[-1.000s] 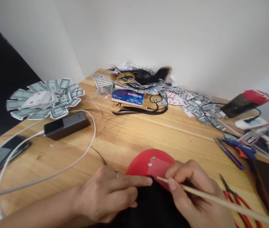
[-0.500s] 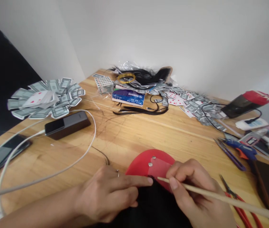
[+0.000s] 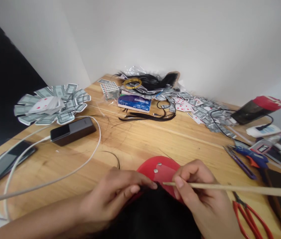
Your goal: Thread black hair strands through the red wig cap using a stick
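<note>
In the head view, a red rounded piece (image 3: 147, 165) with two silver studs lies at the near edge of the table. Dark black material (image 3: 152, 215), which looks like hair, covers its lower part. My left hand (image 3: 113, 192) rests on this material at the left, index fingertip on its top edge and thumb apart from the index. My right hand (image 3: 200, 196) pinches a thin pale wooden stick (image 3: 220, 187) between thumb and fingers. The stick's tip points left over the red piece, close to the hair's edge and my left fingertip.
Red-handled pliers (image 3: 248, 212), a purple cutter (image 3: 242, 166) and a blue-handled tool (image 3: 251, 156) lie at the right. At the left are a phone (image 3: 8, 162), a power bank (image 3: 73, 131) and looping white cable (image 3: 90, 159). Cards (image 3: 192, 109) and black hair (image 3: 152, 79) lie behind.
My left index finger has bent from straight pointing, and the thumb has come up beside it. The stick has swung to nearly level, its tip slightly further left.
</note>
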Tool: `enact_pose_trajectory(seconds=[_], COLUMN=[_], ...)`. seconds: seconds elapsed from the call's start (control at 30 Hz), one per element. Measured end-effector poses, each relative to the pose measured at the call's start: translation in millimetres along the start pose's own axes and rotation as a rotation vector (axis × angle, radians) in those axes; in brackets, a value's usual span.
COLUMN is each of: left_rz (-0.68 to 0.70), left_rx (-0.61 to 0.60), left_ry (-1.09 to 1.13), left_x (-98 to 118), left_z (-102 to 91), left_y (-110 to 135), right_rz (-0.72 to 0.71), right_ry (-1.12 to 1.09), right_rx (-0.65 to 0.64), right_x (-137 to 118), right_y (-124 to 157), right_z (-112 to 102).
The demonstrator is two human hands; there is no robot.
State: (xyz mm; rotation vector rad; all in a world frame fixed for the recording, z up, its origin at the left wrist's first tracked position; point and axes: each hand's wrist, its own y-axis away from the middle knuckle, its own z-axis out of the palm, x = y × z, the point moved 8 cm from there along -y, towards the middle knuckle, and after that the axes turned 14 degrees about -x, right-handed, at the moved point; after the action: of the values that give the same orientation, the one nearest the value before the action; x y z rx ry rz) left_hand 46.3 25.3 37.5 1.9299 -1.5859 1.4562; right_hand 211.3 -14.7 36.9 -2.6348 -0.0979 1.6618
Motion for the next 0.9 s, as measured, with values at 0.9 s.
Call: enact_pose_trajectory(seconds=[0.9], left_rz=[-0.44], left_rx=[-0.58], left_ry=[-0.541], left_x=[7], left_z=[14.5], left_y=[-47], right_rz=[0.024], right_ry=[-0.273], right_rx=[-0.108], right_x=[9], right_y=[-10], right_z=[5])
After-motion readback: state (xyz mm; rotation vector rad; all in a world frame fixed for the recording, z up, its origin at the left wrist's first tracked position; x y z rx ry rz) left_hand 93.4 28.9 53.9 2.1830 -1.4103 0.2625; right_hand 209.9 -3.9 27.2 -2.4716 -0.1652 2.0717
